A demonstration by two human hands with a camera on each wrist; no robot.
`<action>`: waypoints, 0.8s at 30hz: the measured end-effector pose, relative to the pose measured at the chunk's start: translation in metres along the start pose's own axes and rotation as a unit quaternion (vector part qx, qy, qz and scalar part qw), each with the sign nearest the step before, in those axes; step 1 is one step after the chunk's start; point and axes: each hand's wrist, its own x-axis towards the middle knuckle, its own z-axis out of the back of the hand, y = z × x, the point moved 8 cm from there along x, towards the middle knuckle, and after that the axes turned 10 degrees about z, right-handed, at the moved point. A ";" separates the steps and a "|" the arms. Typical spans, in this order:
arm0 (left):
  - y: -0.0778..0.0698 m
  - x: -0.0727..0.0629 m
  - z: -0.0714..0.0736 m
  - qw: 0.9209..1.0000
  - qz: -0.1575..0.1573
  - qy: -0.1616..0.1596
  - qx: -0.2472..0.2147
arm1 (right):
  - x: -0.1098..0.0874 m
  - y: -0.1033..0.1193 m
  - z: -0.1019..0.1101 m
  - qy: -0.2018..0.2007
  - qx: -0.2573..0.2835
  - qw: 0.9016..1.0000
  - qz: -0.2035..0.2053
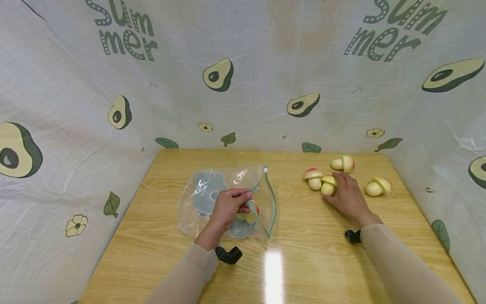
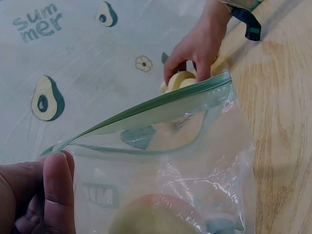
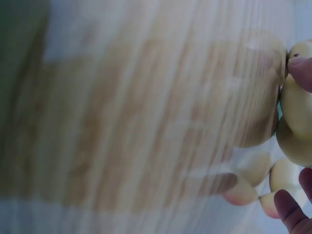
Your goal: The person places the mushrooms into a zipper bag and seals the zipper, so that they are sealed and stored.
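Observation:
A clear zip bag (image 1: 190, 211) with a blue-grey print and a green zip edge lies on the left of the table. My left hand (image 1: 229, 205) pinches its open edge between thumb and fingers, lifting one side of the mouth. Inside the bag is a red-and-yellow toy mushroom (image 1: 247, 217), partly hidden by the hand. On the right, my right hand (image 1: 348, 197) holds a yellow-capped toy mushroom (image 1: 328, 188) between thumb and fingers, at table level. A red-capped mushroom (image 1: 314, 179) stands against its left side.
Two more toy mushrooms lie near the right hand: a reddish one (image 1: 343, 164) behind it and another (image 1: 379, 186) to its right. The wooden table (image 1: 303, 253) is bordered by a white avocado-print cloth (image 1: 258, 109) at the back and sides.

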 end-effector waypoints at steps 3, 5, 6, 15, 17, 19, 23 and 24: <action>0.000 0.000 0.000 1.000 -0.001 0.000 0.000 | 0.000 0.000 0.000 -0.003 0.000 1.000 0.002; -0.001 -0.001 0.000 1.000 -0.002 -0.001 0.001 | 0.000 0.000 0.000 -0.003 0.001 1.000 0.002; -0.001 -0.001 -0.001 1.000 -0.002 -0.001 0.001 | -0.001 0.000 0.000 -0.003 0.001 1.000 0.001; 0.000 -0.002 -0.001 1.000 0.002 0.000 0.003 | 0.000 -0.001 -0.001 -0.003 0.005 1.000 -0.009; 0.000 -0.002 -0.001 1.000 0.003 -0.001 0.003 | 0.001 -0.001 -0.002 -0.003 0.006 1.000 -0.012; 0.000 -0.002 -0.001 1.000 0.004 -0.001 0.002 | 0.002 -0.002 -0.003 -0.001 0.008 1.000 -0.015; 0.000 -0.001 -0.001 1.000 0.002 -0.001 0.002 | 0.002 -0.003 -0.003 0.001 0.011 1.000 -0.021; 0.000 -0.001 -0.001 1.000 0.002 0.000 0.001 | 0.002 -0.003 -0.003 0.000 0.013 1.000 -0.023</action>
